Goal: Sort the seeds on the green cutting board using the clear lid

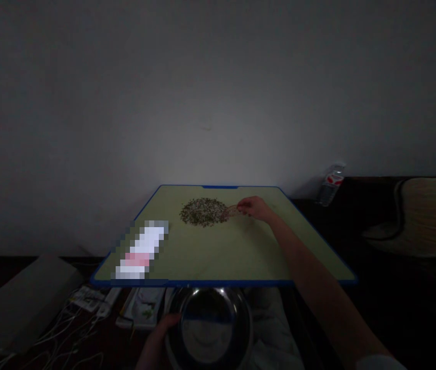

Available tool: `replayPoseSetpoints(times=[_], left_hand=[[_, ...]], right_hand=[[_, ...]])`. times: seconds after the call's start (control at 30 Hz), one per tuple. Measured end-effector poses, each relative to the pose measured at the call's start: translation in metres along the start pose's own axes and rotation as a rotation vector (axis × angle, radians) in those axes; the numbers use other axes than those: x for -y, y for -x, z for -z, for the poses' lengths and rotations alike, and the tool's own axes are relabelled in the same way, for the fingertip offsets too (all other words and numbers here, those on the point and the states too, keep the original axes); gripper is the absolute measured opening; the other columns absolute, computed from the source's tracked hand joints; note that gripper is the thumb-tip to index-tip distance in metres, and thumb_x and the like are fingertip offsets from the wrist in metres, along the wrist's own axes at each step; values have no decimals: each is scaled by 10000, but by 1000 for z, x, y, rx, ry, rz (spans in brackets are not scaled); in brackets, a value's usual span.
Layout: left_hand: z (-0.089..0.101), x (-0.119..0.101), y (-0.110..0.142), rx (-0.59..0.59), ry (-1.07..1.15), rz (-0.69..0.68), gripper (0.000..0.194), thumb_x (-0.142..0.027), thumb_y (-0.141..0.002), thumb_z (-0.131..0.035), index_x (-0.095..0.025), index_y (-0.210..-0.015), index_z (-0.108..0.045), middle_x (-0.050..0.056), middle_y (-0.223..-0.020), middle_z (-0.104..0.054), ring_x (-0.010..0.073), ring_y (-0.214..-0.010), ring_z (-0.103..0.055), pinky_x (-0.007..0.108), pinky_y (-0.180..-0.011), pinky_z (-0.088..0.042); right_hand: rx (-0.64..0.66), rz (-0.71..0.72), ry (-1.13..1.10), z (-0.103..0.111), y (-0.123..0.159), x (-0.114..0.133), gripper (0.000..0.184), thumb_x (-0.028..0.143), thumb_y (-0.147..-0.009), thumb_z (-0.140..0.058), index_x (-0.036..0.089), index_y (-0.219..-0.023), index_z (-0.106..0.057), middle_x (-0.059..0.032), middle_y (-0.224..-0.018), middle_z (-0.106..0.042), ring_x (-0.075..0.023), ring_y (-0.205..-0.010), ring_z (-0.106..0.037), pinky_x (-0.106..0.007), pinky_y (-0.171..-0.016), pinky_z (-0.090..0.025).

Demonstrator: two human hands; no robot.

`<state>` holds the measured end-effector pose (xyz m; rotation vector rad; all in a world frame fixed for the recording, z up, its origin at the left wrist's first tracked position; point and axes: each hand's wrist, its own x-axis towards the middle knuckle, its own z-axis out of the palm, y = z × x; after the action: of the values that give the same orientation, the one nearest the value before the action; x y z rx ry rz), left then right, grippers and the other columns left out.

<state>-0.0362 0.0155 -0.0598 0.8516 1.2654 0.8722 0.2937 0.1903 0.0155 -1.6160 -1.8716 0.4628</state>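
A loose heap of small dark and pale grains (203,211) lies spread on a pale green board with a blue edge (218,257). At the heap's right side, my right hand (254,207) pinches a thin, see-through pinkish tool (232,210) whose far end touches the grains; its exact kind is too dim to make out. Below the board's near edge is a shiny metal bowl (208,329). My left hand (159,339) grips the bowl's left rim, thumb over the edge, the other fingers hidden underneath. No grains show inside the bowl.
On the board's left lies a blurred-out bright rectangle (143,252). Behind the board rises a grey wall (218,103). A clear plastic bottle (331,185) stands to the right, near a pale cushion-like thing (429,218). White cables (59,329) and a grey box (25,303) lie lower left.
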Motion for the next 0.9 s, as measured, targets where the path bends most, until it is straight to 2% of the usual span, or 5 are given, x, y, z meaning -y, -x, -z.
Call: replayPoseSetpoints(times=[0.6,0.9], left_hand=[[-7,-5,9,71,286,-45,287,-317,-798,-471,-195,-1050,-534,54,-1110,-550,202,-917,-550,391,-757,-473],[-7,-6,10,101,349,-27,284,-311,-800,-470,-200,-1055,-530,58,-1118,-547,198,-923,-549,393,-763,-470]], right_hand=[[39,-28,-42,1,2,7,176,213,-691,-543,115,-781,-658,-34,-573,-617,-85,-477,-531,-159,-418,-374],[33,-4,-38,-1,2,5,194,248,-695,-544,119,-779,-663,-25,-546,-613,-85,-463,-524,-166,-426,-380]])
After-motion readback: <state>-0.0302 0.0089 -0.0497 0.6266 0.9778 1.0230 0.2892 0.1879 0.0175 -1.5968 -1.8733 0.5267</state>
